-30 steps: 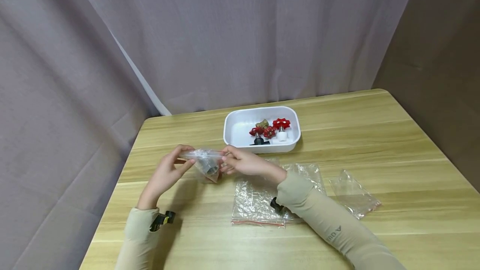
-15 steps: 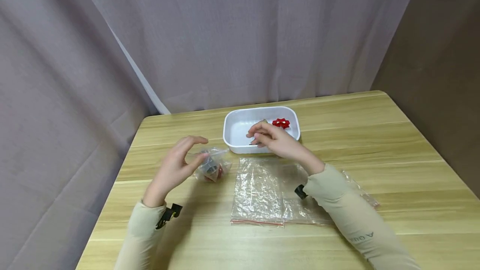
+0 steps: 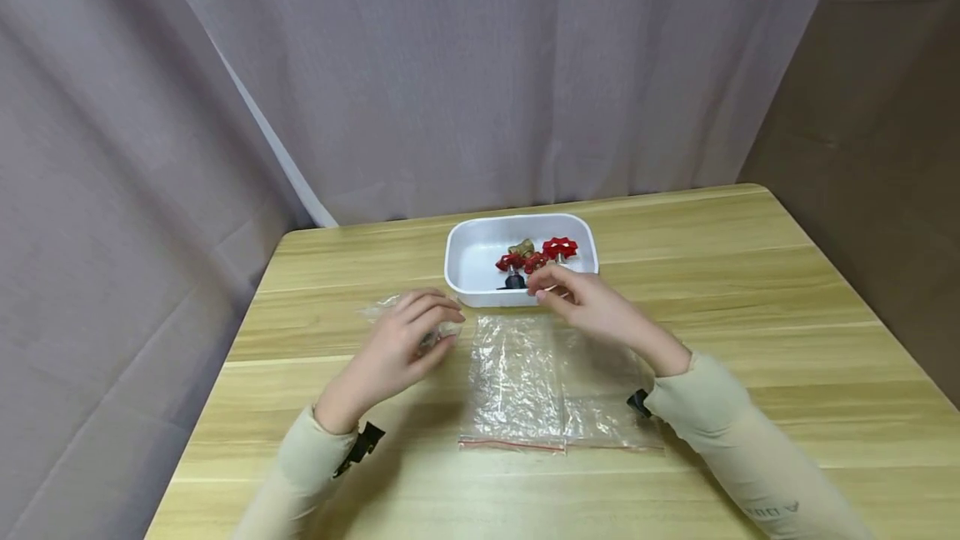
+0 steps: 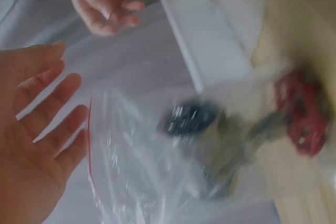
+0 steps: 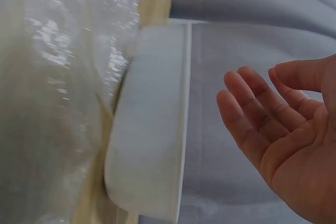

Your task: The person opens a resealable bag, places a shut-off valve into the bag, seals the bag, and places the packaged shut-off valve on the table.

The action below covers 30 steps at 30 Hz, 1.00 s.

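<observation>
A clear zip bag [image 4: 136, 166] with a red zip line lies in front of my left hand [image 3: 397, 348]. Inside it, blurred, is a valve [image 4: 226, 145] with a red handwheel [image 4: 304, 114] and a dark grey end. My left hand's fingers are spread and hold nothing; in the head view this hand covers most of the bag. My right hand [image 3: 592, 307], fingers loosely bent and holding nothing, hovers at the front right of the white tray [image 3: 468, 298]. Several valves lie in the tray, among them a red handwheel valve [image 3: 559, 248] and a brass fitting [image 3: 521, 249].
Flat clear zip bags [image 3: 517, 382] lie on the wooden table [image 3: 720, 273] in front of the tray, partly under the right arm. A curtain [image 3: 450, 90] hangs behind the table's back edge.
Both hands have let go of the filled bag's top. The right hand has moved right, past the tray's front. The left hand has shifted right over the bag.
</observation>
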Tool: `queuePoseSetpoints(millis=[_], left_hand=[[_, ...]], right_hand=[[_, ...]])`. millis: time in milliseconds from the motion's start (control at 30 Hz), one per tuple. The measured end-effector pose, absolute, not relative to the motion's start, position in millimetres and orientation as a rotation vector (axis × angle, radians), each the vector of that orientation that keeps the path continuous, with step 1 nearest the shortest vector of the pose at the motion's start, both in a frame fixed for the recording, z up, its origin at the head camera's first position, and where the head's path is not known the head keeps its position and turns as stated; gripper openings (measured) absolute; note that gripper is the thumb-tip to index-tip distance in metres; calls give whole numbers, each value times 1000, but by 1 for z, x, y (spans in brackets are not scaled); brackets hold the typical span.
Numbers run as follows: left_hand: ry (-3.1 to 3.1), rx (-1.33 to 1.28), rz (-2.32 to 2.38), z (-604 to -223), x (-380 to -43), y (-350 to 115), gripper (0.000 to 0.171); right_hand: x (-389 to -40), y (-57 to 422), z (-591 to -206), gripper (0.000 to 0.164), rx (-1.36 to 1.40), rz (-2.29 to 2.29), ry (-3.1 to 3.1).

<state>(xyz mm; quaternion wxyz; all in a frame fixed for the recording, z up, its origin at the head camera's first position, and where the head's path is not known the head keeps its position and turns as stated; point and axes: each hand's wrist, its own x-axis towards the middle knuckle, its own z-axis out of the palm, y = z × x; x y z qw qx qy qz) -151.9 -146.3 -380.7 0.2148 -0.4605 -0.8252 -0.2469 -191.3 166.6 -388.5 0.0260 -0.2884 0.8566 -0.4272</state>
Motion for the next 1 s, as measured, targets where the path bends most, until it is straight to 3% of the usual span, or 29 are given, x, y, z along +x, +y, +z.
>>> queuePoseSetpoints(millis=[367,567,767,900,1000], left_hand=[[-2396,-1444,-523,-409,-136,-116,27],[-2645,-1499,-483,-434,-131,-114,44],[-2774,-1586,-443,-449,-128,-114,63],[-2823,-1631,-410,-454,-125,-113,67],[-2832,-1652,-365,-456,-123,-113,65]], right_hand=[[-156,163,-408,28,-1062,-987,2692],[-131,157,-424,33,-1200,-730,2654],[-112,158,-434,55,-1259,-497,2656],[-104,156,-441,65,-1309,-376,2668],[-99,156,-445,65,-1321,-346,2682]])
